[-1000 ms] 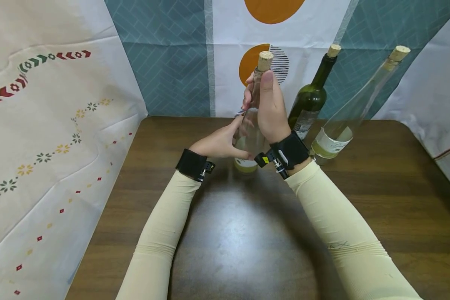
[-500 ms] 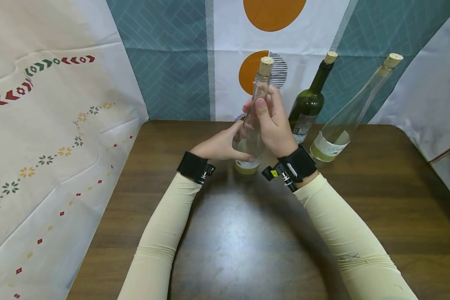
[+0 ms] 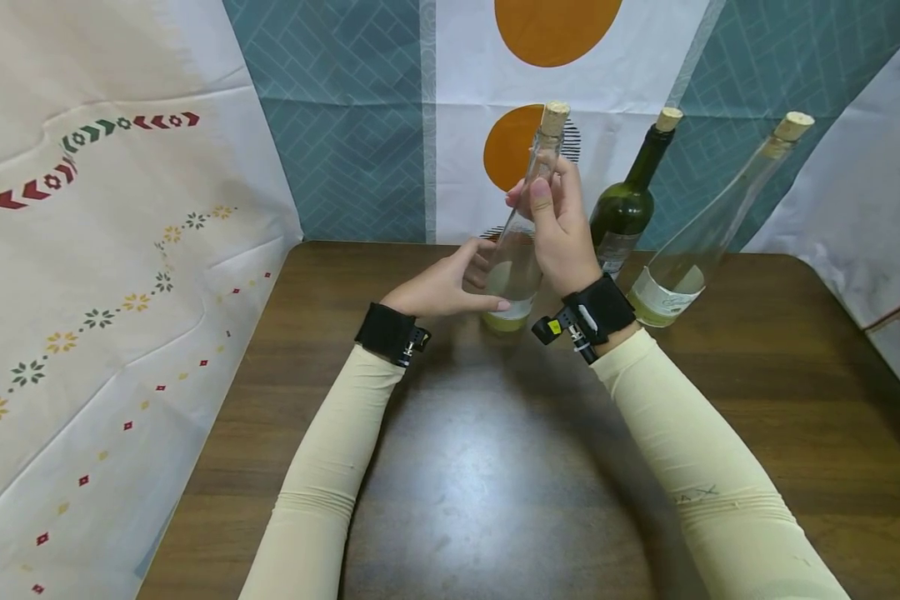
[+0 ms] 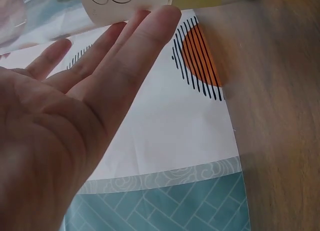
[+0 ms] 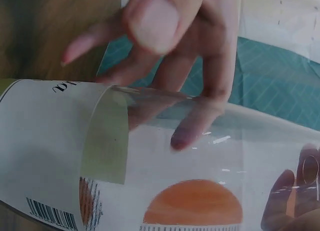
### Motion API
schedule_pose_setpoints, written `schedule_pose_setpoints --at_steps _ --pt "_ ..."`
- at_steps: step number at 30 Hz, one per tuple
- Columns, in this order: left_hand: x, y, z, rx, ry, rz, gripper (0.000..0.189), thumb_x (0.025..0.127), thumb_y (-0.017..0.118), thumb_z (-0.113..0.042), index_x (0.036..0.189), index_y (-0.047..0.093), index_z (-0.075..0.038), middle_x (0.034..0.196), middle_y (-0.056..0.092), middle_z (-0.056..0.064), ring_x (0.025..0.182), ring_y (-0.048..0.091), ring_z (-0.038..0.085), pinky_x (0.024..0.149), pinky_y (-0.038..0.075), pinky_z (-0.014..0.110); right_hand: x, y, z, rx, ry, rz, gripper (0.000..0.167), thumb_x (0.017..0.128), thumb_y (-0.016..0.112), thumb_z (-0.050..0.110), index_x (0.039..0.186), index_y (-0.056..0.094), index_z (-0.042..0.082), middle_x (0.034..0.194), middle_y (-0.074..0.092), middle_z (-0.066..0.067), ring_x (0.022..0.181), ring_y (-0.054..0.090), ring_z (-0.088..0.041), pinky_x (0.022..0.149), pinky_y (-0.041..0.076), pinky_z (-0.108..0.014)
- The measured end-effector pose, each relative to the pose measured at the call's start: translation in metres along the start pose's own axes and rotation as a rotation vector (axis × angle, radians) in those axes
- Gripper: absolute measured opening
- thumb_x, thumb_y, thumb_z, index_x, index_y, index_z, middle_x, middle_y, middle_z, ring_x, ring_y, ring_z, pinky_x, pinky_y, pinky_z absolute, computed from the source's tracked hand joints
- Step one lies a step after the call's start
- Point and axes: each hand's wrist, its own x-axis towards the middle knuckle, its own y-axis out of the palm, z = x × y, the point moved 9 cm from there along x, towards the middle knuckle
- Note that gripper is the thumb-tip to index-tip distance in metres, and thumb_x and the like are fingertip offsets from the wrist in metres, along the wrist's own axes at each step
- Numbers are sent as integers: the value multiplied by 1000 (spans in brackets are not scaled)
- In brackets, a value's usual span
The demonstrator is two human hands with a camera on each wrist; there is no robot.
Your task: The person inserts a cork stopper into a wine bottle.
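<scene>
A clear glass bottle with a cork in its mouth leans slightly right at the table's far side. My right hand grips its neck, thumb on the near side. My left hand is spread beside the lower body, thumb in front of the label. In the left wrist view, the left fingers reach out nearly straight beneath the bottle's label. Through the glass in the right wrist view, part of my right hand shows. I cannot tell whether the base touches the table.
To the right stand a dark green corked bottle and another clear corked bottle with a white label. The brown wooden table meets a patterned cloth behind and a pale printed cloth on the left.
The right hand first shifted lower on the neck. The bottle has since moved a little right and back, leaning more. The left hand's fingers have come away from the bottle's body.
</scene>
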Motion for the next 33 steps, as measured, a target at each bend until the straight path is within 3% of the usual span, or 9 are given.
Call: schedule_pose_setpoints --at_steps 9,19,28,33 --pt "0 -1 -1 12 11 -4 88 100 88 -36 168 35 -20 155 62 19 135 71 35 118 59 50 19 -15 -13 -23 1 -53 35 124 36 14 158 39 7 107 62 4 110 66 -14 113 53 -30" --pt "1 -1 1 46 -6 -3 90 100 87 -40 170 33 -21 157 62 22 137 71 34 118 59 53 37 -39 -26 -104 5 -129 40 124 38 18 162 36 6 106 59 6 115 64 -23 118 52 -31" --pt "-1 0 0 38 -7 3 87 101 87 -38 169 34 -23 158 61 21 141 69 39 119 58 54 47 -56 -36 -134 24 -175 40 125 37 23 161 35 7 106 55 7 113 60 -18 112 47 -28" --pt "-1 0 1 33 -8 -2 87 101 87 -37 169 35 -23 155 62 17 142 68 42 118 58 54 48 -59 -39 -157 76 -179 43 125 38 25 165 35 9 115 58 4 128 63 -24 123 47 -29"
